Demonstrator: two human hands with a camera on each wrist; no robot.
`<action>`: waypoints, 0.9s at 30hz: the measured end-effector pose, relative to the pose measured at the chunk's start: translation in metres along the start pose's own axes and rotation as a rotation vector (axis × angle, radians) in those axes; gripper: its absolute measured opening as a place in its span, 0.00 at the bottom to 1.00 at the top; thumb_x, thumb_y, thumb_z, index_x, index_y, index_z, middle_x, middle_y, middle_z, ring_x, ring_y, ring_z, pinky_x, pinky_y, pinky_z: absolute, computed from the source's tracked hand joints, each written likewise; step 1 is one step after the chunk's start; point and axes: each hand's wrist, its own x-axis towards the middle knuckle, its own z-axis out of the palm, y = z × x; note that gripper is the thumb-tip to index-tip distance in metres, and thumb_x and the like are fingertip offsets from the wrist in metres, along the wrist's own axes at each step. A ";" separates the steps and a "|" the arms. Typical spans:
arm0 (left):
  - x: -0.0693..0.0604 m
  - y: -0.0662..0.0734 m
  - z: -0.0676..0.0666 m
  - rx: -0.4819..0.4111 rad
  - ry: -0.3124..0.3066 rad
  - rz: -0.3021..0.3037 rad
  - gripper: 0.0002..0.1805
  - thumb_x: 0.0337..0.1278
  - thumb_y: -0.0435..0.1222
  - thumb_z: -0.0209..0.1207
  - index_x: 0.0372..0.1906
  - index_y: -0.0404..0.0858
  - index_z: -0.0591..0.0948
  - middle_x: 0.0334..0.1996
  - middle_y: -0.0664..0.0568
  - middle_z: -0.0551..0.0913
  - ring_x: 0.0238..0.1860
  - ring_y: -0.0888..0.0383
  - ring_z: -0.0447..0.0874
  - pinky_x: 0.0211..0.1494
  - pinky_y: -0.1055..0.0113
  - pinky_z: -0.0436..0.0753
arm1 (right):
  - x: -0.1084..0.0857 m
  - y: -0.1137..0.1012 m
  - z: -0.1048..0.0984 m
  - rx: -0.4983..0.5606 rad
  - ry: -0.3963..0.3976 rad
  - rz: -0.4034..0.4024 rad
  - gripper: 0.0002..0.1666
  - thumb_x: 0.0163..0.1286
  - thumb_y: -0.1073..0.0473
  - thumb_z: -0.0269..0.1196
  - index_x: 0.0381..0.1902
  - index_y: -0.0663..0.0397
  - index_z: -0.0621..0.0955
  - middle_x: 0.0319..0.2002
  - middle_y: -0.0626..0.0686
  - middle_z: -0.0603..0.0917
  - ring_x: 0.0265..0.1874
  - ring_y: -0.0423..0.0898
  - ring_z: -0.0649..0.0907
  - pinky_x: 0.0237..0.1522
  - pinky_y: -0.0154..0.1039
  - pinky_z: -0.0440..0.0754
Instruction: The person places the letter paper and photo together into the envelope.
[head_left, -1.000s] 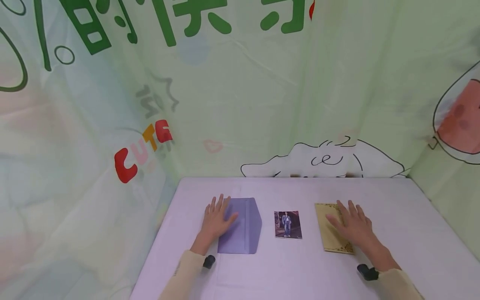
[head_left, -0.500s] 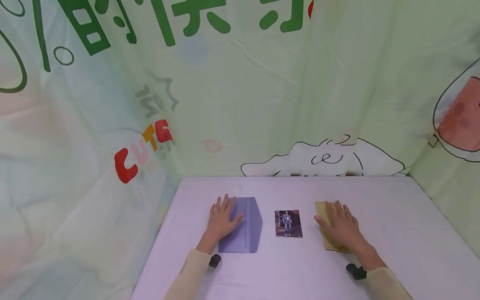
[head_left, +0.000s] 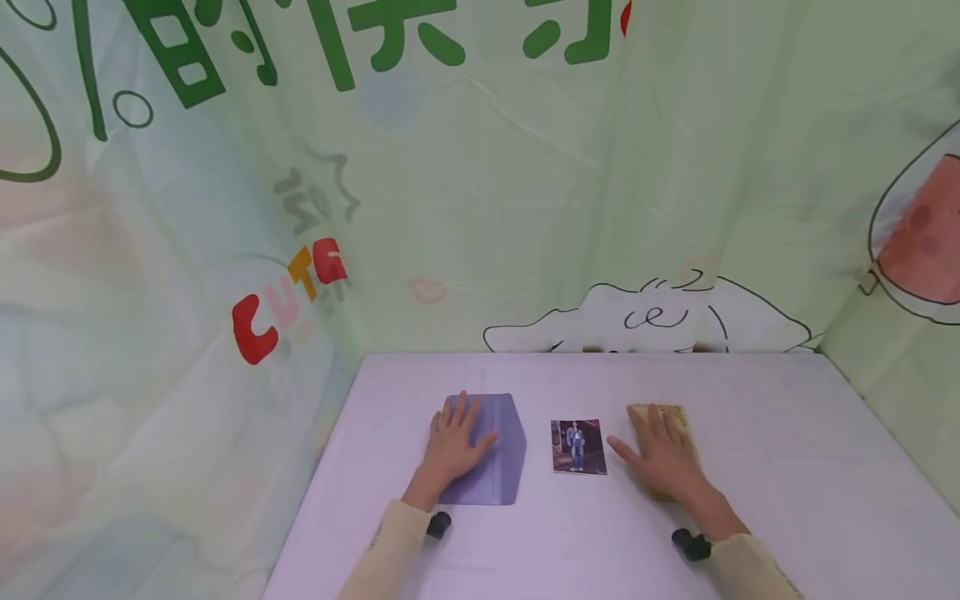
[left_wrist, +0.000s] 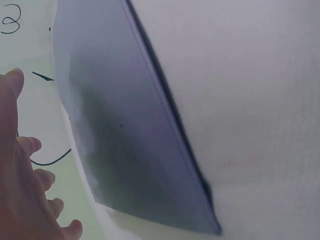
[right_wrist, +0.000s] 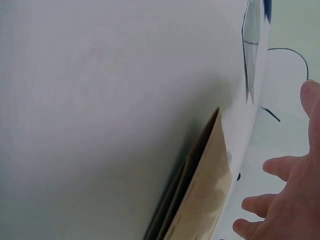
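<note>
A purple envelope (head_left: 507, 454) lies flat on the table at the left, its flap toward the right. Over its left part is my left hand (head_left: 452, 448), fingers spread and holding nothing; the left wrist view shows the hand (left_wrist: 22, 185) apart from the envelope (left_wrist: 120, 120). My right hand (head_left: 667, 460) hovers with spread fingers over a gold folded card (head_left: 681, 421) with ornate patterned edges, covering much of it. In the right wrist view the card (right_wrist: 202, 185) shows slightly parted layers. Between the hands lies a small photo (head_left: 578, 447) of a standing person.
The table (head_left: 555, 550) has a pale lilac top. A printed pale green curtain (head_left: 480, 208) hangs behind it and along both sides. Small black devices sit on the left wrist (head_left: 439, 524) and right wrist (head_left: 692, 546).
My left hand has drifted right, further over the envelope. My right hand has moved left across the gold card, its thumb now near the photo. Envelope, photo and card have stayed in place.
</note>
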 end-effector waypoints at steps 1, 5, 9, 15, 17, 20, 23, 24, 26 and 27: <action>0.000 0.001 0.000 0.003 -0.003 0.003 0.43 0.67 0.64 0.48 0.78 0.43 0.60 0.80 0.38 0.54 0.79 0.33 0.48 0.75 0.35 0.56 | 0.000 -0.002 0.001 0.000 -0.001 0.000 0.54 0.73 0.27 0.50 0.77 0.63 0.57 0.76 0.77 0.48 0.74 0.79 0.47 0.67 0.79 0.45; 0.001 0.005 0.001 0.013 -0.010 0.004 0.44 0.67 0.66 0.46 0.79 0.45 0.59 0.80 0.39 0.53 0.80 0.33 0.47 0.75 0.35 0.56 | 0.003 -0.009 0.005 0.012 -0.029 -0.002 0.54 0.73 0.27 0.49 0.79 0.60 0.55 0.77 0.76 0.47 0.75 0.77 0.46 0.69 0.78 0.43; 0.001 0.007 0.005 0.019 -0.013 0.004 0.44 0.68 0.66 0.46 0.79 0.46 0.58 0.80 0.40 0.53 0.80 0.33 0.46 0.76 0.36 0.55 | 0.004 -0.017 0.009 0.016 -0.028 -0.016 0.53 0.73 0.27 0.50 0.78 0.60 0.56 0.77 0.75 0.48 0.75 0.76 0.46 0.69 0.78 0.44; 0.001 0.011 0.006 -0.014 0.004 0.025 0.43 0.68 0.63 0.50 0.78 0.44 0.60 0.80 0.38 0.53 0.79 0.30 0.47 0.74 0.35 0.56 | 0.008 -0.027 0.017 0.009 -0.038 -0.026 0.52 0.73 0.29 0.51 0.79 0.58 0.56 0.78 0.73 0.48 0.76 0.75 0.45 0.70 0.76 0.44; 0.001 0.012 0.006 -0.016 -0.007 0.015 0.44 0.67 0.64 0.49 0.79 0.44 0.59 0.80 0.39 0.52 0.79 0.31 0.46 0.75 0.35 0.55 | 0.009 -0.031 0.019 0.004 -0.036 -0.036 0.51 0.73 0.30 0.52 0.78 0.58 0.57 0.78 0.73 0.49 0.76 0.75 0.46 0.70 0.76 0.45; 0.003 0.013 0.006 -0.008 -0.026 0.002 0.45 0.67 0.66 0.46 0.79 0.46 0.58 0.81 0.41 0.50 0.79 0.32 0.46 0.76 0.36 0.55 | 0.010 -0.036 0.023 -0.001 -0.024 -0.061 0.49 0.73 0.33 0.55 0.77 0.59 0.59 0.77 0.74 0.51 0.76 0.75 0.49 0.70 0.76 0.49; 0.005 0.015 0.006 -0.005 -0.043 0.000 0.45 0.67 0.68 0.44 0.80 0.46 0.57 0.81 0.41 0.49 0.80 0.33 0.46 0.76 0.37 0.55 | 0.009 -0.042 0.028 -0.001 -0.029 -0.072 0.49 0.72 0.33 0.56 0.77 0.58 0.60 0.77 0.73 0.52 0.76 0.74 0.50 0.70 0.76 0.49; 0.005 0.016 0.006 -0.008 -0.041 0.005 0.45 0.67 0.67 0.45 0.80 0.46 0.57 0.81 0.41 0.50 0.79 0.32 0.46 0.76 0.36 0.55 | 0.010 -0.044 0.030 0.000 -0.030 -0.077 0.49 0.72 0.32 0.56 0.77 0.58 0.60 0.77 0.73 0.52 0.76 0.74 0.51 0.70 0.75 0.50; 0.005 0.017 0.005 -0.015 -0.042 0.009 0.45 0.67 0.67 0.46 0.79 0.46 0.57 0.81 0.41 0.50 0.79 0.32 0.47 0.75 0.36 0.56 | 0.010 -0.049 0.034 0.009 -0.035 -0.084 0.50 0.71 0.30 0.55 0.78 0.57 0.60 0.78 0.72 0.52 0.76 0.74 0.51 0.71 0.75 0.49; 0.005 0.017 0.005 -0.020 -0.043 0.009 0.45 0.67 0.66 0.47 0.79 0.46 0.57 0.81 0.41 0.50 0.79 0.33 0.47 0.75 0.35 0.56 | 0.011 -0.051 0.036 0.010 -0.040 -0.088 0.50 0.71 0.30 0.55 0.78 0.56 0.60 0.78 0.71 0.52 0.76 0.73 0.51 0.71 0.74 0.49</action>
